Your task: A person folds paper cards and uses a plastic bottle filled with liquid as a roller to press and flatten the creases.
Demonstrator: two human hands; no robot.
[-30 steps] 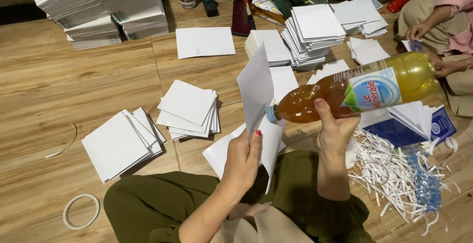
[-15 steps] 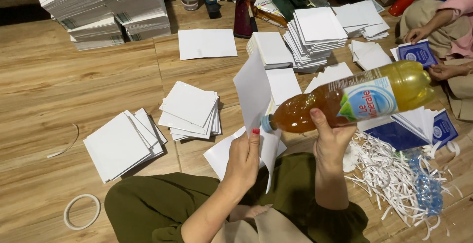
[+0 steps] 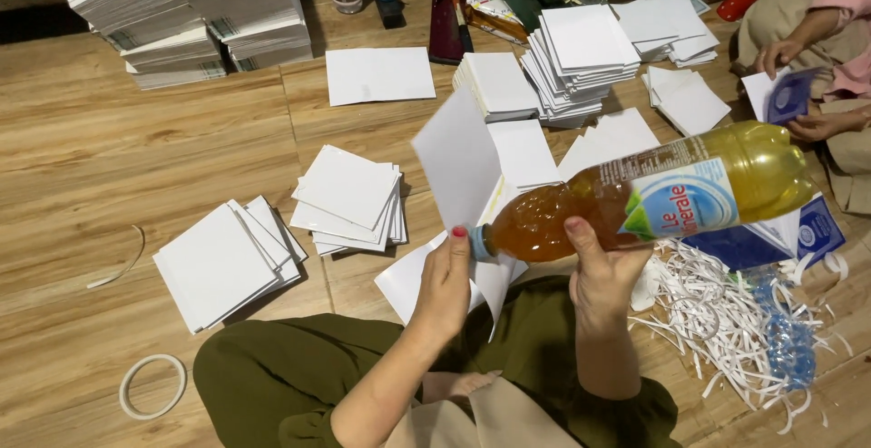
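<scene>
Bottle (image 3: 653, 198), tilted at centre frame, gripped in my right hand (image 3: 603, 275); left hand (image 3: 445, 280) pinches white card (image 3: 458, 162) — amber liquid could soak it.

clear plastic bottle of amber liquid (image 3: 649, 196): held nearly level, blue cap end left, base tilted up right | folded white paper sheet (image 3: 458, 171): upright, centre, touching the cap end, above the wooden floor

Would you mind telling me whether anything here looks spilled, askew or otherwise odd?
Nothing looks spilled. The oddest thing is the bottle of amber liquid: the right hand holds it almost horizontal, its capped end against the white card in the left hand. A messy heap of paper shreds lies on the floor nearby.
</scene>
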